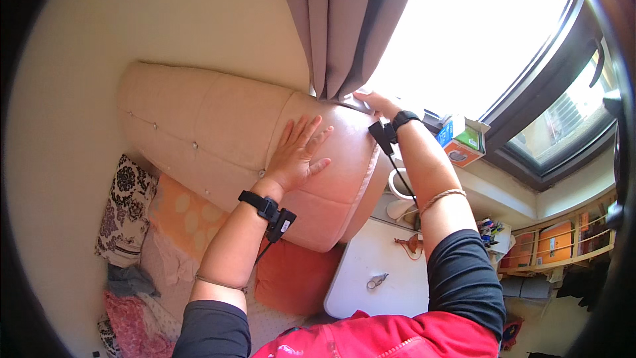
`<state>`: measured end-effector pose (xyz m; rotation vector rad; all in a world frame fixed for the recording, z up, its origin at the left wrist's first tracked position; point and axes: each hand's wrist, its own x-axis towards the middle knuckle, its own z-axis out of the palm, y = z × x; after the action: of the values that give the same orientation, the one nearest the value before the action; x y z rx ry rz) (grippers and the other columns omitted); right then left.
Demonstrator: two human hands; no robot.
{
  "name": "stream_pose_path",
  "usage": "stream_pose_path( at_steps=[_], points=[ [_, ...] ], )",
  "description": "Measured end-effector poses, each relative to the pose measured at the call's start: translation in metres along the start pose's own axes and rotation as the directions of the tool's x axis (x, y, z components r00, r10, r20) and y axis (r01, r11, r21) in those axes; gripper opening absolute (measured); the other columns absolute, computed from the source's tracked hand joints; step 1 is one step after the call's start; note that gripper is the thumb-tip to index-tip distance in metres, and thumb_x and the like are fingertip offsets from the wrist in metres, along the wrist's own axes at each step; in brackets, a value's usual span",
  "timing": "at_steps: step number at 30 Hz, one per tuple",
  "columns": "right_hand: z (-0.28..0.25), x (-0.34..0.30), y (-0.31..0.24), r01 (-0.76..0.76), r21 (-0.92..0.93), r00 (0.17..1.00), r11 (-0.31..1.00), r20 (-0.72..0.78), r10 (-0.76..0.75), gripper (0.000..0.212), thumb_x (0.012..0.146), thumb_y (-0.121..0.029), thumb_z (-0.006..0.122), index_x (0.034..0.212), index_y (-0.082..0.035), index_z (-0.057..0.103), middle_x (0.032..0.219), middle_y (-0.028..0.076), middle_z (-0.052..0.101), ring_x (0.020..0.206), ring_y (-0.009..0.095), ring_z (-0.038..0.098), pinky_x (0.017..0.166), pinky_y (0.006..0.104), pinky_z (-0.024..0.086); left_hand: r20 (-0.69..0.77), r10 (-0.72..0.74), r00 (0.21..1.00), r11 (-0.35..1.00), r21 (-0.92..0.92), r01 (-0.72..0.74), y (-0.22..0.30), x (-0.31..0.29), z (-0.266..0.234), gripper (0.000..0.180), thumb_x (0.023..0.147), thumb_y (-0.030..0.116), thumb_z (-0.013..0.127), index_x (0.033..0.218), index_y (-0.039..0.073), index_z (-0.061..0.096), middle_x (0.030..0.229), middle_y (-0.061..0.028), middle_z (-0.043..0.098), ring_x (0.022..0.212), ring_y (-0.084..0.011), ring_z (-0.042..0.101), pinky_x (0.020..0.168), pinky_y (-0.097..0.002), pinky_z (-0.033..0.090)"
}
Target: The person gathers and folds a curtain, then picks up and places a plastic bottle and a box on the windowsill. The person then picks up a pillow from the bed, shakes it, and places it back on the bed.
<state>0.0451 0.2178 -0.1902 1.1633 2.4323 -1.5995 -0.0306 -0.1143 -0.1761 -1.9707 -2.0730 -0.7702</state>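
Left hand (pixel 296 160) mid-frame, fingers spread wide, flat on padded headboard (pixel 215 116), gripping nothing; right hand (pixel 379 102) upper centre beside curtain (pixel 344 26) hem, can't tell grip.

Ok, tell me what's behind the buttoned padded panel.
Past the upper edge of the padded panel, the cream wall and gathered curtain show, with the right hand at the curtain's lower end. Whatever lies directly behind the panel is covered and cannot be seen.
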Motion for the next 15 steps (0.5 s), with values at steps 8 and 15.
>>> stream_pose_path(
  at_steps=[8,15],
  points=[
    [0.006,-0.001,-0.006,0.101,0.019,0.993,0.995,-0.06,-0.1,0.037,0.087,-0.021,0.07,0.113,0.002,0.06,0.101,0.011,0.066,0.088,0.017,0.063,0.071,0.0346,0.053,0.027,-0.034,0.999,0.999,0.025,0.033,0.003,0.0,-0.003,0.065,0.092,0.047,0.059,0.15,0.026,0.037,0.158,-0.0095,0.029,0.147,-0.0353,0.022,0.121,-0.0503,0.013],
    [-0.009,-0.03,-0.039,0.093,-0.153,0.992,0.984,0.103,-0.078,0.055,0.088,-0.022,0.07,0.136,-0.005,0.051,0.129,0.013,0.057,0.099,0.02,0.065,0.08,0.0338,0.055,0.033,-0.02,0.999,0.999,0.029,0.019,0.003,0.001,-0.006,0.064,0.092,0.044,0.059,0.149,0.027,0.038,0.158,-0.0115,0.029,0.148,-0.0348,0.02,0.121,-0.0501,0.012]
  ],
)
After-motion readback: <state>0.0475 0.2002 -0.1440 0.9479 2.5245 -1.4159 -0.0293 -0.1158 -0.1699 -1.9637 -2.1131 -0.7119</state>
